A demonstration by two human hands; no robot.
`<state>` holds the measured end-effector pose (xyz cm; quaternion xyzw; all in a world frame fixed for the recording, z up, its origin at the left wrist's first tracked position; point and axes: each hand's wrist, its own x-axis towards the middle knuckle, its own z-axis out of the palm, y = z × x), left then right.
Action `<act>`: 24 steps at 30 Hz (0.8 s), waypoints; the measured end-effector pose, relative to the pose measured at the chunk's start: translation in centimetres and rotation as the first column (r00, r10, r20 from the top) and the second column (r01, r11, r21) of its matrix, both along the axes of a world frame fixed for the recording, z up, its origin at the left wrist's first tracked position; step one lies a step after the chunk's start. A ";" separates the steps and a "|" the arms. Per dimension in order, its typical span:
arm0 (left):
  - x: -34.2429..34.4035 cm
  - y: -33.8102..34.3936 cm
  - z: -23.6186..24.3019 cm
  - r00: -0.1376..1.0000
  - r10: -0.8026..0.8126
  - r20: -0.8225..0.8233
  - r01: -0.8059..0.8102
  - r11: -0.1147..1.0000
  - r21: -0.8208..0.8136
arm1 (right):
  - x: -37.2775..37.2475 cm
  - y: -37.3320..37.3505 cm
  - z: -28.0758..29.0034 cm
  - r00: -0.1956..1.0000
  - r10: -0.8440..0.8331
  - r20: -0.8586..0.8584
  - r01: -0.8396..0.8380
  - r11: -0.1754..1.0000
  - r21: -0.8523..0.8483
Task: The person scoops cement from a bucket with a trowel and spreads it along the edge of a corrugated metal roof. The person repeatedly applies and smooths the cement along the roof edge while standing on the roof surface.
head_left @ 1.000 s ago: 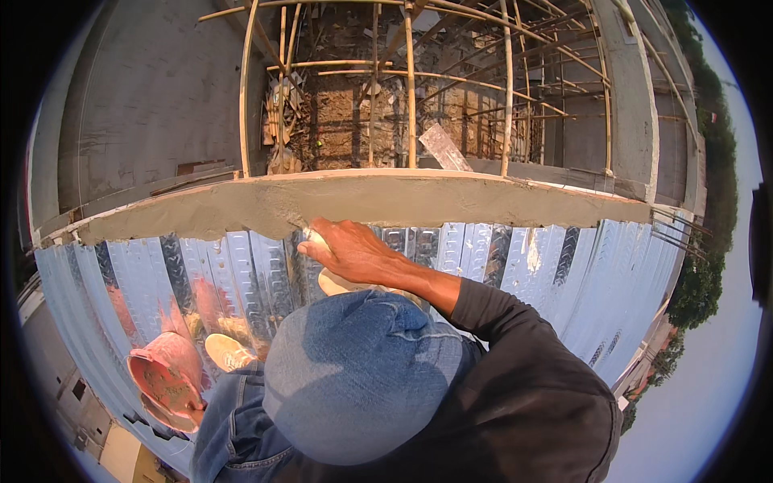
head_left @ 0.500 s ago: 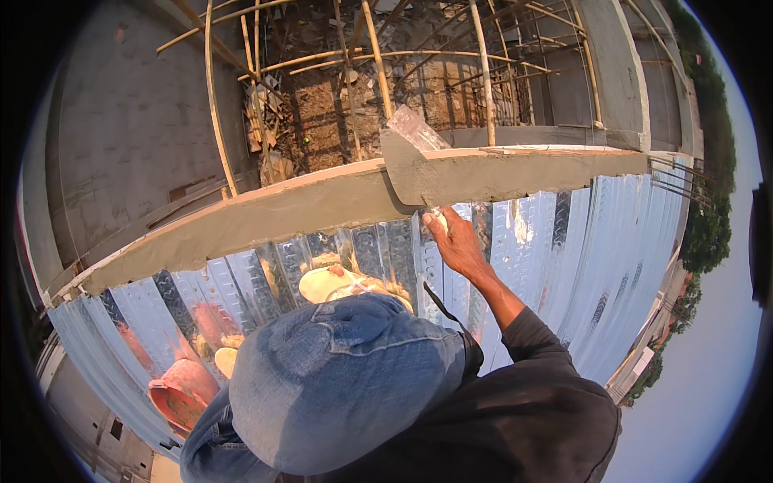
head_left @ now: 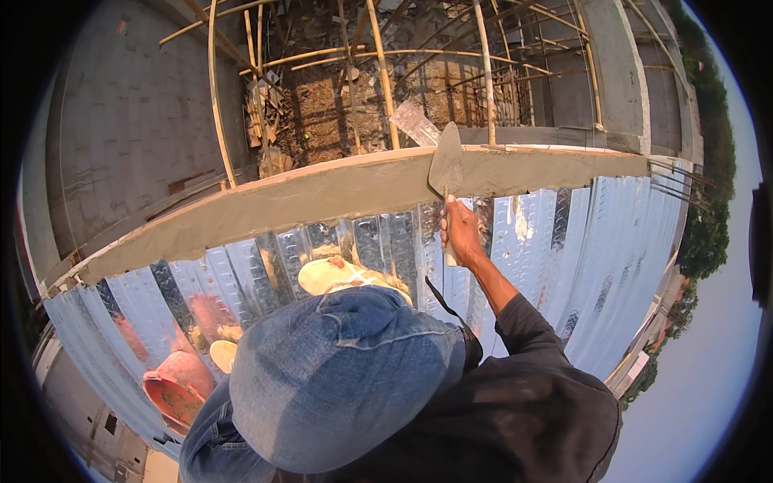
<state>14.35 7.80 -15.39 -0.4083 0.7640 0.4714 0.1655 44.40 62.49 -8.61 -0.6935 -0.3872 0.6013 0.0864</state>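
Your right hand [head_left: 462,233], fingers clamped round the handle, holds a pointed trowel [head_left: 446,163] upright, blade tip away from you, flat against the wet mortar bed [head_left: 322,193] topping the wall; your left hand is out of view.

One trowel [head_left: 446,165], one hand [head_left: 461,232], one red pan [head_left: 179,386], one mortar-topped wall [head_left: 322,193]

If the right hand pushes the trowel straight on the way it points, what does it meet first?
Probably the wet grey mortar strip atop the wall: the trowel in the right hand already overlaps it, though depth is unclear.
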 end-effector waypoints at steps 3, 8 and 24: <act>0.3 -0.1 -0.2 1.000 -0.006 0.008 0.006 1.000 0.004 | -1.2 -1.6 1.0 0.964 0.265 -0.003 -0.265 0.964 -0.003; 0.9 0.2 -0.5 1.000 -0.008 0.019 0.008 1.000 0.010 | -0.4 -1.2 1.7 0.969 0.242 0.054 -0.246 0.964 0.102; 2.4 1.2 -0.9 0.998 -0.006 0.057 0.006 1.000 -0.007 | 18.3 13.7 1.3 0.667 0.008 0.745 -0.551 0.678 0.486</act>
